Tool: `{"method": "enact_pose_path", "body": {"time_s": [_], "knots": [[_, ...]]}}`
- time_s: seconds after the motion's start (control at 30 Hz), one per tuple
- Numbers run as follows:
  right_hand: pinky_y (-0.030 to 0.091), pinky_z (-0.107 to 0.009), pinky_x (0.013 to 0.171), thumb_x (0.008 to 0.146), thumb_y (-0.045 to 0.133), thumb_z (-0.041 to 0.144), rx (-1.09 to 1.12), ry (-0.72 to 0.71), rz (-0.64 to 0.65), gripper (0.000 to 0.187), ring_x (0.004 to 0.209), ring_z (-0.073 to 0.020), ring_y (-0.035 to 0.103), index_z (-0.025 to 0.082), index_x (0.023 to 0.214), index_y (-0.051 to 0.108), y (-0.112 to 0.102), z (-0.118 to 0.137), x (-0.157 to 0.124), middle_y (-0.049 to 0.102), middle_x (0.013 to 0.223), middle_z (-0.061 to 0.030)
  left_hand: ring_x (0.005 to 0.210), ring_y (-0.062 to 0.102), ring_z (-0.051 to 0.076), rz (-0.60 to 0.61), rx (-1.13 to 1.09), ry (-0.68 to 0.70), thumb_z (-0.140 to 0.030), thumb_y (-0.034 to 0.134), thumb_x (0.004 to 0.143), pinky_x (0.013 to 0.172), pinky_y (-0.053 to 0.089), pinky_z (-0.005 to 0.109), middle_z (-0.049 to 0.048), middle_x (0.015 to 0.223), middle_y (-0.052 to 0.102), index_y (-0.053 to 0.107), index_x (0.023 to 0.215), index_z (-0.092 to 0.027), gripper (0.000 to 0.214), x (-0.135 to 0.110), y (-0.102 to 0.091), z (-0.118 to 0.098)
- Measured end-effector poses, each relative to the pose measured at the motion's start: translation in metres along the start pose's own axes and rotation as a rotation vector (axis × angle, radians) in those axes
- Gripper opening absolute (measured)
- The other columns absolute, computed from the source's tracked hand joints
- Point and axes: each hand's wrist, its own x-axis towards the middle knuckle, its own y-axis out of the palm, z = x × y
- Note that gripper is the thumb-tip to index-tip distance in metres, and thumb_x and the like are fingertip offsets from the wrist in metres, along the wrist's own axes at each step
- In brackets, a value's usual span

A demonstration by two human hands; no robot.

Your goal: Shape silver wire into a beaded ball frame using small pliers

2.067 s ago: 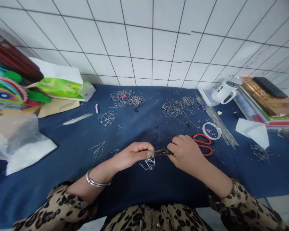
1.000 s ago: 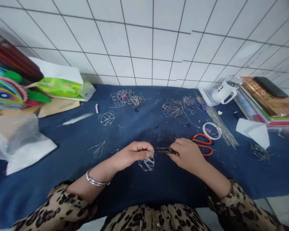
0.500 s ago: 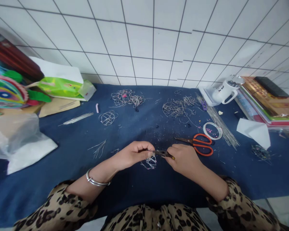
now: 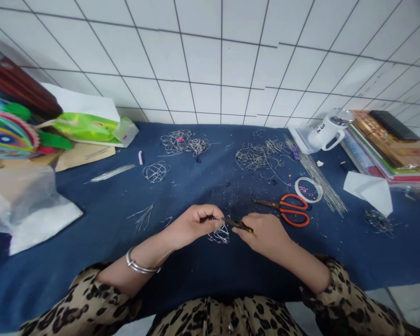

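Note:
Near the front middle of the table, my left hand (image 4: 196, 223) pinches a small openwork piece of bent silver wire (image 4: 220, 234) between thumb and fingers. The wire piece hangs below the fingertips, and part of it is hidden by them. My right hand (image 4: 264, 231) is closed around a pair of pliers (image 4: 238, 224) with dark jaws and a bit of yellow on the handle. The jaws point left and meet the wire at my left fingertips; whether they grip it I cannot tell. Orange-handled scissors (image 4: 289, 209) lie just beyond my right hand.
Tangled wire heaps (image 4: 259, 154) and a round wire frame (image 4: 156, 172) lie farther back on the blue cloth (image 4: 101, 233). Straight wires (image 4: 324, 184), a white ring (image 4: 308, 190) with pink beads and a white mug (image 4: 327, 133) are at right. A plastic bag (image 4: 28, 205) lies at left.
The pliers have tilted, their handle end now slightly lower, and my right hand has dropped a little. The wire piece has turned slightly in my left fingers.

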Motion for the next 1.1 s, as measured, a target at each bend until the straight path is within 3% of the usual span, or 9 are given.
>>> {"method": "enact_pose_path", "body": {"time_s": [0.43,0.7,1.1], "knots": [[0.025,-0.024,0.055,0.085,0.045,0.046,0.002,0.008,-0.034,0.035,0.061,-0.0098,0.049,0.018,0.067,0.055,-0.003,0.002,-0.003,0.054,0.065,0.0008,0.058,0.039,0.008,0.007,-0.105,0.008,-0.025,0.058,0.081,0.055,0.031,0.021,-0.0014,0.065,0.049,0.059,0.08,-0.011,0.015,0.001,-0.002,0.006],[0.03,-0.024,0.059,0.085,0.047,0.043,0.002,-0.017,-0.014,0.029,0.067,-0.0119,0.052,0.019,0.073,0.058,-0.006,0.0,-0.006,0.056,0.069,-0.0006,0.056,0.036,0.008,0.018,-0.073,-0.036,-0.027,0.058,0.08,0.054,0.029,0.021,-0.0021,0.064,0.046,0.059,0.079,-0.011,0.016,0.0,-0.003,0.005],[0.033,-0.03,0.067,0.085,0.045,0.036,-0.17,0.013,-0.056,0.023,0.074,-0.0182,0.052,0.019,0.075,0.057,-0.012,0.008,-0.01,0.057,0.075,-0.0051,0.054,0.034,0.007,-0.026,0.04,-0.032,-0.023,0.055,0.081,0.052,0.028,0.02,-0.0034,0.061,0.043,0.056,0.074,-0.011,0.014,-0.002,-0.001,-0.001]]}}
